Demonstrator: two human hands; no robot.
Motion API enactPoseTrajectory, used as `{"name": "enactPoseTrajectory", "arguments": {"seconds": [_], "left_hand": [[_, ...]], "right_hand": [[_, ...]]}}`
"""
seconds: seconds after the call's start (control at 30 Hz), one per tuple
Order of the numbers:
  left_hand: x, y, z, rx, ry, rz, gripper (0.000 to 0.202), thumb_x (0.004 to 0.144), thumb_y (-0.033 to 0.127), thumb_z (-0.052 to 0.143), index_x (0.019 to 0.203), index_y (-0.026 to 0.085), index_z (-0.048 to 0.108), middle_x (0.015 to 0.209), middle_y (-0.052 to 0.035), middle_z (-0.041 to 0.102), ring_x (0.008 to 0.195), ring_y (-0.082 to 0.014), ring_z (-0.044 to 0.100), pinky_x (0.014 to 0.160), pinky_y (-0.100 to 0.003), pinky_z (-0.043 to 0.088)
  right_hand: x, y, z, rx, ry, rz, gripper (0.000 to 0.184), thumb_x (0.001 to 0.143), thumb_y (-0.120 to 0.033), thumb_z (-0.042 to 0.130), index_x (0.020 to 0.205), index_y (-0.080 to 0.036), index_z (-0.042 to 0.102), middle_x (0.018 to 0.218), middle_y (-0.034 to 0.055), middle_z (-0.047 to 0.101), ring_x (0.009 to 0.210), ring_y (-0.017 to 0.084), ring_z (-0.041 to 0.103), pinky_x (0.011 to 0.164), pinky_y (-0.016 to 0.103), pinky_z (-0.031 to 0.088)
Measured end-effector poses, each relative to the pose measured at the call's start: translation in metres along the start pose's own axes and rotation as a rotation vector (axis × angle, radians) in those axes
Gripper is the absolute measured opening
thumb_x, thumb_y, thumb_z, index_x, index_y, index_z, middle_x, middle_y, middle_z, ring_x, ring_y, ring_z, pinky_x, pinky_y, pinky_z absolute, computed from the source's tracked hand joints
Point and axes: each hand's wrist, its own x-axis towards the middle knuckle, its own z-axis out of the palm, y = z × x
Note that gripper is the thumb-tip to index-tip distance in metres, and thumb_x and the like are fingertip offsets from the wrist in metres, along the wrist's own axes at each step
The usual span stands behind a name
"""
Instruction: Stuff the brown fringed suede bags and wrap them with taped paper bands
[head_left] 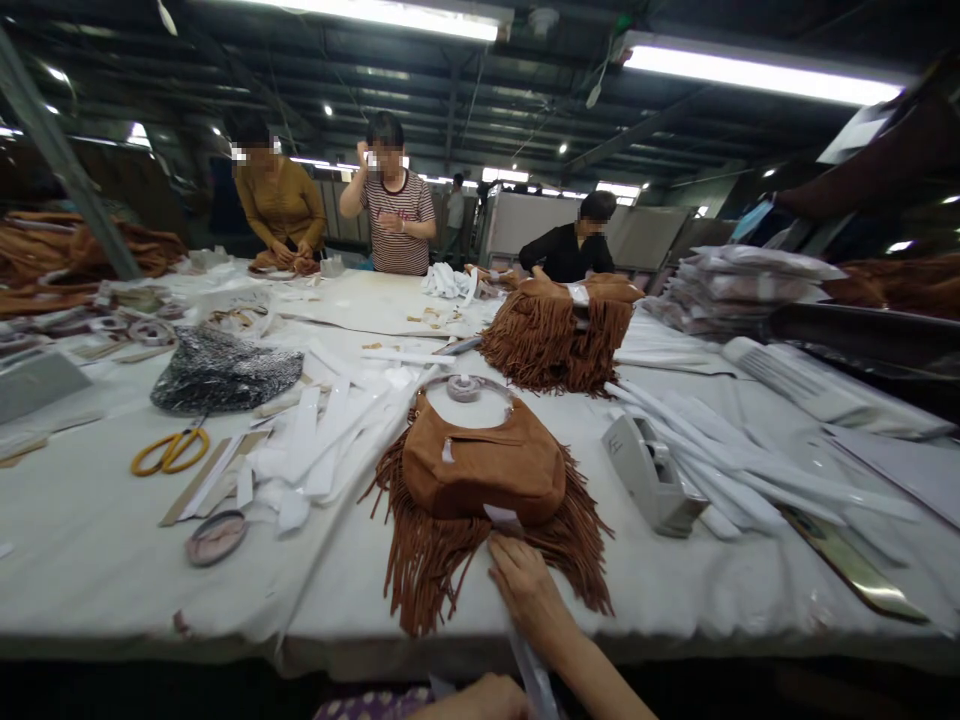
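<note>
A brown suede handbag (484, 470) with long fringe on both sides lies in front of me, its curved strap pointing away. A small zipper pull hangs on its front. My right hand (529, 590) is at the bag's lower edge, fingers close together on a whitish plastic strip (534, 675) that runs down toward me below the wrist. The thumb side is partly hidden. At the bottom edge of the view my left hand (487, 697) is curled beside that strip, only its back showing; what its fingers hold is hidden. A pale tag-like end (504, 518) lies against the bag's base.
Right of the bag stands a grey tape dispenser (651, 475) beside white strips (735, 470). Left lie yellow-handled scissors (171, 452), a tape roll (216, 537), paper scraps and a black-and-silver bag (225, 370). Beyond are more fringed bags (559, 335) and several people across the table.
</note>
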Motion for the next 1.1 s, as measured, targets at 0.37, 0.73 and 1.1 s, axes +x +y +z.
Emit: {"name": "enactPoseTrajectory", "arguments": {"seconds": [0.37, 0.73, 1.1], "left_hand": [[0.016, -0.02, -0.074, 0.923, 1.027, -0.363, 0.051, 0.086, 0.05, 0.051, 0.131, 0.026, 0.049, 0.124, -0.0148, 0.047, 0.112, -0.0347, 0.044, 0.093, -0.051, 0.037], [0.024, -0.028, -0.122, 0.839, 0.712, -0.321, 0.042, 0.084, 0.0, 0.034, 0.118, 0.018, 0.049, 0.1, -0.0126, 0.056, 0.084, -0.0203, 0.062, 0.074, -0.033, 0.05], [0.023, 0.013, -0.169, 0.598, 0.844, -0.088, 0.023, 0.081, 0.006, 0.046, 0.094, 0.015, 0.064, 0.091, -0.0062, 0.069, 0.09, -0.017, 0.064, 0.081, -0.025, 0.044]], "right_hand": [[-0.004, 0.01, 0.009, -0.191, 0.041, 0.13, 0.033, 0.093, -0.024, 0.041, 0.12, -0.016, 0.059, 0.129, 0.0119, 0.057, 0.117, 0.025, 0.05, 0.096, 0.042, 0.037], [-0.007, -0.002, -0.011, -0.042, -0.12, -0.191, 0.041, 0.09, -0.016, 0.038, 0.128, -0.016, 0.052, 0.134, 0.0102, 0.054, 0.126, 0.022, 0.045, 0.101, 0.039, 0.037], [-0.002, -0.014, 0.011, -0.085, -0.118, -0.048, 0.04, 0.089, -0.014, 0.041, 0.129, -0.013, 0.048, 0.132, 0.0141, 0.053, 0.122, 0.024, 0.047, 0.1, 0.04, 0.04]]}}
